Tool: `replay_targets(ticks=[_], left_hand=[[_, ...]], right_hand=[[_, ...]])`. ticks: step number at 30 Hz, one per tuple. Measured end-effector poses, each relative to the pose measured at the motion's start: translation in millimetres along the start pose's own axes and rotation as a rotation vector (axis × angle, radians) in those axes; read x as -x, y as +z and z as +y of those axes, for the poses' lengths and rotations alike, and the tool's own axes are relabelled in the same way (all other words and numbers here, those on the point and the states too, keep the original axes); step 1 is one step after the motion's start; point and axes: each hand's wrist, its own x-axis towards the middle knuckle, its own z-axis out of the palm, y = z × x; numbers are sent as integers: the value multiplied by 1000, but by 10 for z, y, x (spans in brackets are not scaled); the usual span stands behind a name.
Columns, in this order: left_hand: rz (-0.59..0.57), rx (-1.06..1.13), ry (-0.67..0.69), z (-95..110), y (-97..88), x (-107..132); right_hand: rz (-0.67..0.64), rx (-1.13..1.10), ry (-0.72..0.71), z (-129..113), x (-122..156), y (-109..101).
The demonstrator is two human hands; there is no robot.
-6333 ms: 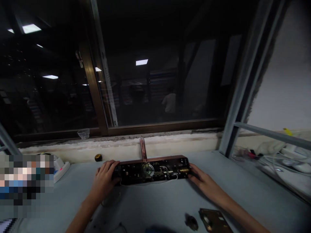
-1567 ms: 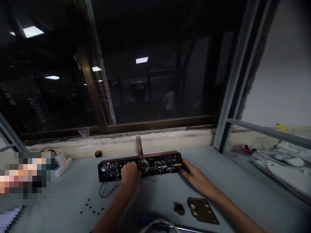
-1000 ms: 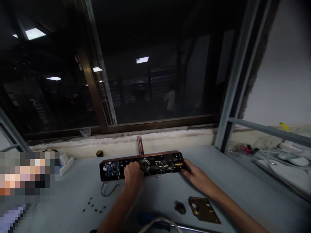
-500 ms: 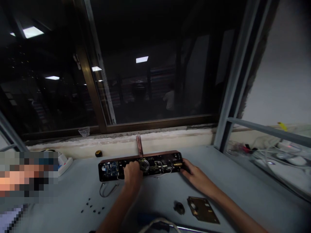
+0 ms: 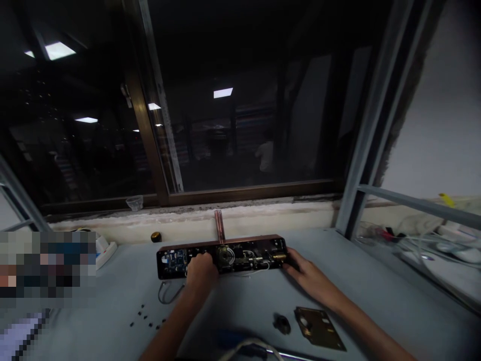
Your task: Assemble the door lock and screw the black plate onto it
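Observation:
A long, black-lined electronic door lock panel [image 5: 259, 250] with a copper-coloured rim lies open-side towards me, showing wires, a blue circuit board [image 5: 175, 260] and a brass cylinder at its right end. A copper-coloured handle [image 5: 220, 228] sticks out behind it. My left hand [image 5: 203, 273] is closed over the inside of the panel, just right of the board; its fingertips are hidden. With thumb and fingers, my right hand [image 5: 306, 276] grips the panel's right end. A grey cable loop [image 5: 167, 293] hangs out at the front left.
Several small black screws or parts [image 5: 145, 317] lie left of my forearm. Nearer me are a dark round part [image 5: 281, 323], a brass-coloured plate [image 5: 319, 328] and a blue-handled tool [image 5: 240, 340]. A power strip [image 5: 106, 254] stands at left, a small brass knob [image 5: 156, 236] behind.
My left hand has shifted slightly left along the panel, towards the circuit board. My right hand keeps its hold on the right end. The whole view has moved a little.

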Motion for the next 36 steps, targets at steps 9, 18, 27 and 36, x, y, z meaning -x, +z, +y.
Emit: replay_targets(ticks=[9, 18, 27, 36], left_hand=[[403, 129, 201, -770, -431, -71], [-13, 137, 640, -603, -349, -456], [-29, 73, 775, -527, -237, -617], [-269, 133, 679, -703, -379, -733]], right_hand=[[263, 310, -142, -337, 56, -299], [-345, 663, -323, -1604, -15, 485], [-252, 734, -41, -1646, -240, 1165], [-191, 507, 56, -1523, -187, 1117]])
